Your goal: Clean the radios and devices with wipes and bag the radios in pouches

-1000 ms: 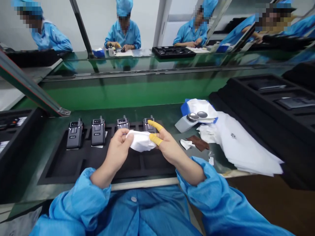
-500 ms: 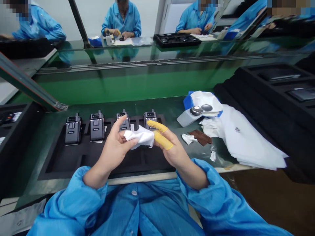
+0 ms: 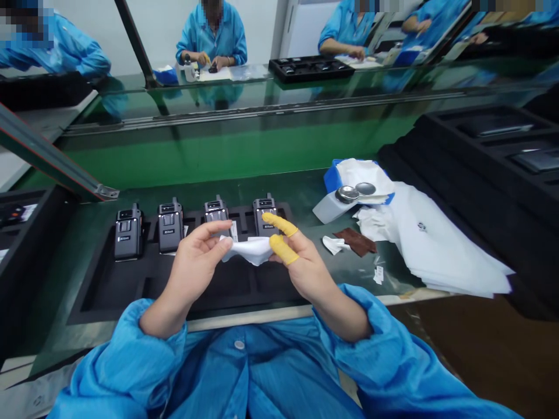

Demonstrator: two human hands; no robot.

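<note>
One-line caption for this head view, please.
Both hands, left hand and right hand, hold a white cloth above a black tray of four handsets.

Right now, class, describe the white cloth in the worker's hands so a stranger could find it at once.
Start at the black foam tray holding four handheld radios. Just above its right half, the left hand and right hand pinch a crumpled white cloth. Unlike the flat white sheets stacked farther right, it is held between them.
</note>
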